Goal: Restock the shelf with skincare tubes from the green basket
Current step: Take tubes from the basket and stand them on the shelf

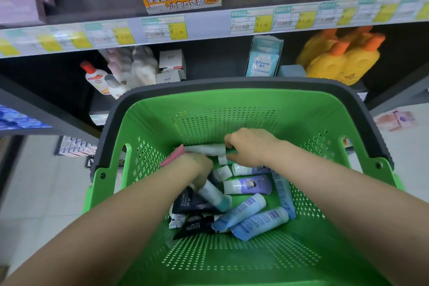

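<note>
While both are inside the green basket [209,118], the right hand [251,146] grips a pale tube [204,149], the left hand [197,168] a teal-capped tube [214,196].

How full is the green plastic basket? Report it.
Partly full: light blue plastic tubes, black tubes and a purple-and-white tube lie heaped in the green plastic basket; bare perforated floor shows around them.

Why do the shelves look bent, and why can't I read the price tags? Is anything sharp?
Head view: the wide-angle lens bows the shelf edge; the price tags and pale bottles below are smeared, likely motion blur; the tubes in the green basket are sharpest; the lower shelf sits in shadow.
</note>
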The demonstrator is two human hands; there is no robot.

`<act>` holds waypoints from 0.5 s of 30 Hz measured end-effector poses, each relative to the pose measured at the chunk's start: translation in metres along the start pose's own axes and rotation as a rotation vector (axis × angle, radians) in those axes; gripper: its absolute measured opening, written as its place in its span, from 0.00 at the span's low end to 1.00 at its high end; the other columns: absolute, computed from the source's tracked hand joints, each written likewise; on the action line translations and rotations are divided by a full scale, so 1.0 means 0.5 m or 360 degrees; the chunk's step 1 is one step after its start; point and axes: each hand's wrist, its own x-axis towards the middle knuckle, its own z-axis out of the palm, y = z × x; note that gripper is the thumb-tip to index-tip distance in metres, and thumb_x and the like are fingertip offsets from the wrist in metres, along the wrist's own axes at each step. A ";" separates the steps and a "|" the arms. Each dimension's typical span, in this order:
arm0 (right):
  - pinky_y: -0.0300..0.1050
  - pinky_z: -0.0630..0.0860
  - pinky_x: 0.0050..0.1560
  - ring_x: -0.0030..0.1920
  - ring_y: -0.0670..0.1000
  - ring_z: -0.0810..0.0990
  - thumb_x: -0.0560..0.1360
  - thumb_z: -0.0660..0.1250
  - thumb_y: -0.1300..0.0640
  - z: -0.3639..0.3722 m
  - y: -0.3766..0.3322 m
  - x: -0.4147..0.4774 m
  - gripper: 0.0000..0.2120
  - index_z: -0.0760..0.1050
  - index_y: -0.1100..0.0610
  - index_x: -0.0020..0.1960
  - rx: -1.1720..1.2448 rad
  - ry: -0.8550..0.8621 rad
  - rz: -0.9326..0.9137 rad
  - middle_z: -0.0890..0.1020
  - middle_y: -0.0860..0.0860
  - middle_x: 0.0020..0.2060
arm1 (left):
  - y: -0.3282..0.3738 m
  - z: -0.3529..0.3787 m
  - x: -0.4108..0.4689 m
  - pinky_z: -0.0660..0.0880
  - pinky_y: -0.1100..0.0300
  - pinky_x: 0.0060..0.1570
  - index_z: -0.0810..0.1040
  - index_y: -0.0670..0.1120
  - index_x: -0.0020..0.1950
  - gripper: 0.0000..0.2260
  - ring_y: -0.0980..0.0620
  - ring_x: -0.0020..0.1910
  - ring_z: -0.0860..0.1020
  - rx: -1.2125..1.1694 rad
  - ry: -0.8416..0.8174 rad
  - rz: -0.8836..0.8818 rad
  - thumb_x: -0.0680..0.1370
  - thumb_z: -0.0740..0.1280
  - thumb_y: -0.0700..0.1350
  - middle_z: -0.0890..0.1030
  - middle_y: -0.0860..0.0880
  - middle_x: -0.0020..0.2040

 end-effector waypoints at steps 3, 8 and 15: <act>0.46 0.68 0.38 0.44 0.56 0.74 0.78 0.60 0.51 -0.001 0.001 -0.002 0.12 0.72 0.55 0.57 -0.0049 -0.0067 0.0036 0.77 0.54 0.50 | -0.015 -0.042 -0.003 0.74 0.60 0.36 0.74 0.45 0.59 0.14 0.50 0.39 0.77 -0.0168 0.0199 0.0060 0.74 0.68 0.43 0.77 0.48 0.47; 0.46 0.71 0.41 0.48 0.57 0.78 0.78 0.59 0.52 0.014 0.014 0.002 0.13 0.73 0.56 0.60 -0.0121 -0.0205 0.0155 0.77 0.55 0.53 | -0.042 -0.085 -0.023 0.76 0.54 0.47 0.73 0.42 0.55 0.11 0.44 0.50 0.78 -0.0312 0.0429 0.0120 0.74 0.66 0.38 0.78 0.44 0.51; 0.46 0.74 0.43 0.44 0.55 0.76 0.77 0.59 0.59 0.075 0.056 0.012 0.11 0.73 0.57 0.58 -0.0045 -0.0419 0.0325 0.79 0.54 0.53 | -0.076 -0.097 -0.023 0.74 0.57 0.41 0.77 0.39 0.52 0.08 0.49 0.40 0.73 -0.0328 0.0554 0.0068 0.73 0.68 0.37 0.77 0.46 0.43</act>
